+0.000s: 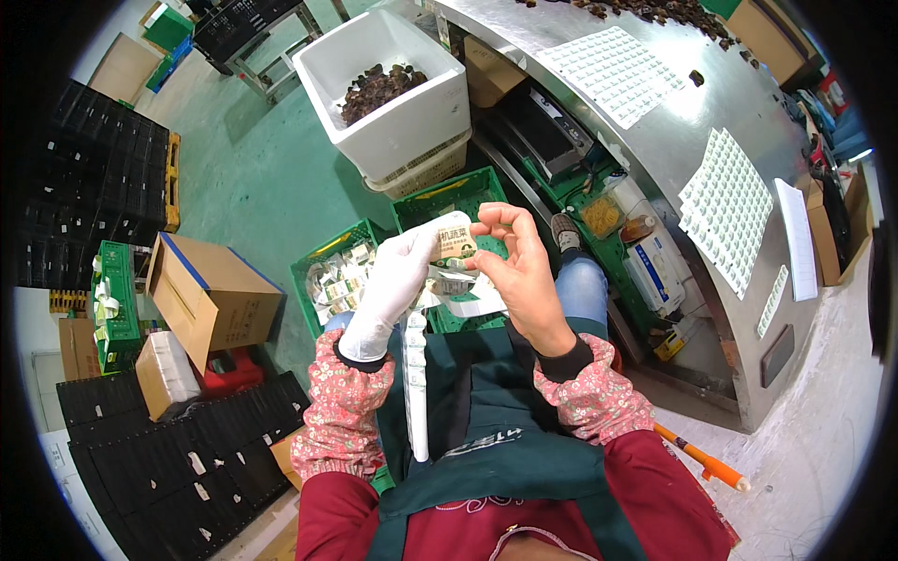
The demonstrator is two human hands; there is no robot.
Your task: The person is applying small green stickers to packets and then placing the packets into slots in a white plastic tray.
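Observation:
My left hand (393, 280), in a white glove, grips a small labelled package (452, 238) whose printed face shows. Bare, my right hand (519, 270) is at the package's right edge, thumb and forefinger close to it; whether they pinch it cannot be told. From beneath the left hand a long strip of small stickers (416, 379) hangs over my dark green apron (505, 400). Below the hands stand two green plastic crates. The left crate (303, 280) holds many small labelled packs (344, 284); over the other crate (449, 193) lie a white label strip and a partly hidden pack.
A white tub (379, 119) with dark leafy produce (382, 91) stands ahead. At right, a steel table (708, 91) carries sticker sheets (729, 203) and a phone-like dark slab (777, 355). Left are an open cardboard box (217, 294) and stacked black crates (91, 189).

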